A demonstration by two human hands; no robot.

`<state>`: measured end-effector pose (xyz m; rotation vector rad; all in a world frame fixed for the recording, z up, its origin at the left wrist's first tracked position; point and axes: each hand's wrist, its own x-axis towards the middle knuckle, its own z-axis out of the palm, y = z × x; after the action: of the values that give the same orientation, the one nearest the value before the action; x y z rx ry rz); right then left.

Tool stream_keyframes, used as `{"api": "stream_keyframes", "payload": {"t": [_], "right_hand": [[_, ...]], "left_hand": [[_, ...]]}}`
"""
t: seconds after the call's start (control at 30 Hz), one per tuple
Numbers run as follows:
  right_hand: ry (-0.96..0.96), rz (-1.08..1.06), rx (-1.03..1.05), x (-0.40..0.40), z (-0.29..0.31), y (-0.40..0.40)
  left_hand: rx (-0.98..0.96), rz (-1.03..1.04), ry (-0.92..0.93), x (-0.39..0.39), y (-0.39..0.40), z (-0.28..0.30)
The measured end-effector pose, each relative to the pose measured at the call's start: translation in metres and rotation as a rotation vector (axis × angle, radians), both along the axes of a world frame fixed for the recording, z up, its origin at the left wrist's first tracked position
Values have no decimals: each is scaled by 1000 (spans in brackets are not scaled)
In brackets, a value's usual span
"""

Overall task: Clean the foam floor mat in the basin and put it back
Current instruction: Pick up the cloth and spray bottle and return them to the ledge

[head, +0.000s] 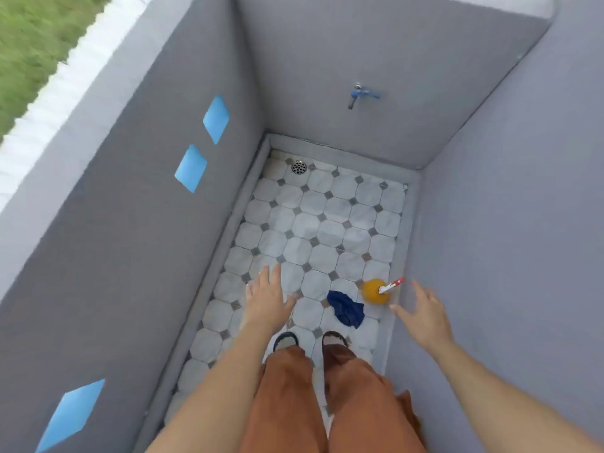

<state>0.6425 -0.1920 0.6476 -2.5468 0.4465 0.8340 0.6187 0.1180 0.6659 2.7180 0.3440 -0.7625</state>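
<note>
Both hands are held out in front of the body, empty, with fingers spread: the left hand [266, 297] hangs palm-down over the tiled floor [330, 220], and the right hand [425, 317] reaches out near the grey right wall [510, 223], its fingertips pointing toward an orange bottle [374, 291]. The person stands inside a narrow walled basin, legs in rust-brown trousers [287, 403] and feet in dark sandals [286, 338] on the white and grey tiles. The orange bottle, with a white and red cap, lies on the floor close to the right wall, and a crumpled dark blue cloth [346, 308] lies just beside it, in front of the right foot. A blue tap [359, 94] sticks out of the far wall, and a round metal drain [299, 167] sits in the far left corner of the floor. The left wall [130, 207] carries blue diamond-shaped tiles [216, 118]. No foam mat shows in this view.
</note>
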Motion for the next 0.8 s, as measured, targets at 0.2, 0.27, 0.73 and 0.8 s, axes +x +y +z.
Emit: {"api": "stream_keyframes", "payload": {"t": [0.2, 0.27, 0.73, 0.8], "right_hand": [[35, -343, 31, 2, -139, -23], [57, -417, 32, 5, -201, -29], [-386, -671, 220, 31, -531, -54], [-396, -691, 239, 36, -546, -52]], "left_hand": [[12, -301, 140, 58, -44, -146], [16, -383, 191, 73, -60, -214], [-85, -566, 246, 87, -167, -612], [-110, -607, 232, 87, -178, -635]]}}
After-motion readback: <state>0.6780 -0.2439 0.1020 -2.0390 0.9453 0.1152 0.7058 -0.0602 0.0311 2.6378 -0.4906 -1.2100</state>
